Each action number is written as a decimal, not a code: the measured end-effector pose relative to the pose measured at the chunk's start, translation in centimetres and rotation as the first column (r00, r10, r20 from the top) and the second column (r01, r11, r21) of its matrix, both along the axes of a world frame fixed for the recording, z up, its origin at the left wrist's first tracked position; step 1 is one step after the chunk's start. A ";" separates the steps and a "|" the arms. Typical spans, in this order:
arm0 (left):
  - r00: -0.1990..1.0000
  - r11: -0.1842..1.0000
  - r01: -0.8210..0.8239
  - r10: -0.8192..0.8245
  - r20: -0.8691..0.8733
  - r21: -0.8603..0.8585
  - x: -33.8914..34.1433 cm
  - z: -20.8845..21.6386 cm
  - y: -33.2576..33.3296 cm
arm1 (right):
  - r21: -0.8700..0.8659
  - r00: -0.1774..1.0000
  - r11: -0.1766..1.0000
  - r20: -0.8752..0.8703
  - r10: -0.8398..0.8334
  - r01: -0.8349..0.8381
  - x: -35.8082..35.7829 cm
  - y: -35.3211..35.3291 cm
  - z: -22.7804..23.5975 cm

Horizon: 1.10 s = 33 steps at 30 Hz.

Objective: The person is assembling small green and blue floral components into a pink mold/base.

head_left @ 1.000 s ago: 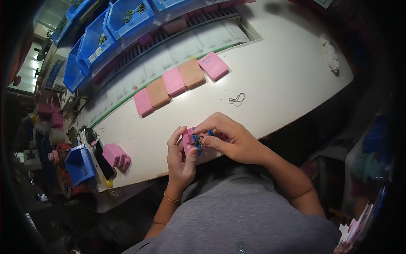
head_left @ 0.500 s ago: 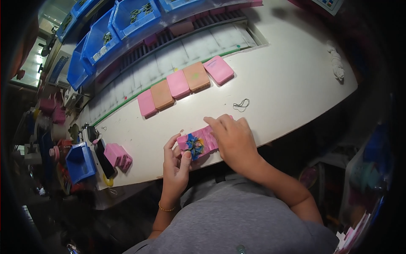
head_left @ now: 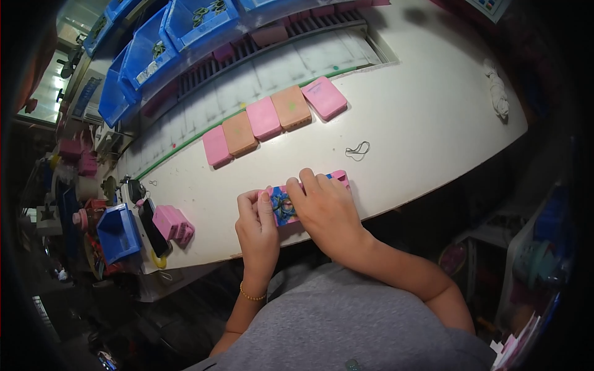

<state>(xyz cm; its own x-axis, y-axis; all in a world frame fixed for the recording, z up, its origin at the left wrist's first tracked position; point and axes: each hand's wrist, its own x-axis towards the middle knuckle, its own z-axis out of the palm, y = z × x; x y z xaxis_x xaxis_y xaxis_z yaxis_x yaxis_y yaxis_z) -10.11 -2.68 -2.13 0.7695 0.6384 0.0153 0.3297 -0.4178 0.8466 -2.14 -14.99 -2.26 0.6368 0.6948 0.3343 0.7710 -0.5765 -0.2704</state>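
A pink mould-like block (head_left: 283,208) lies at the table's near edge, its upper face showing a blue flower-like pattern. My left hand (head_left: 257,219) is closed on its left end, the thumb on top. Curled over the middle and right part is my right hand (head_left: 332,213), closed on the block with its fingertips pressed to the top face. That hand hides much of the pattern; the pink right end (head_left: 341,178) sticks out beyond it.
A slanting row holds pink blocks (head_left: 265,117) and tan blocks (head_left: 292,108). Thin wire loops or bands (head_left: 357,151) lie to the right. Blue bins (head_left: 201,25) stand at the back. A small blue bin (head_left: 117,234) and pink blocks (head_left: 173,224) sit at left.
My right hand has shifted left over the block and now covers more of its pattern. The block's pink right end has come into sight. My left hand has moved slightly and grips the left end.
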 end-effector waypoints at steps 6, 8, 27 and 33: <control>0.992 0.996 0.049 -0.057 -0.116 -0.068 0.9 -0.6 1.2 | 0.273 0.988 0.958 -0.149 -0.048 0.087 0.6 0.0 -1.6; 0.992 0.979 0.078 -0.095 -0.084 -0.187 0.9 -0.8 1.3 | 0.352 0.974 0.929 -0.224 -0.037 0.117 0.6 -0.3 -1.7; 0.890 0.804 0.429 -0.298 0.346 -0.412 1.5 -3.9 1.4 | 0.665 0.393 0.708 -0.732 0.557 0.236 3.4 -2.6 -0.8; 0.882 0.812 0.433 -0.291 0.370 -0.392 1.7 -3.6 1.4 | 0.723 0.607 0.685 -0.586 0.536 0.094 3.0 -3.2 -1.6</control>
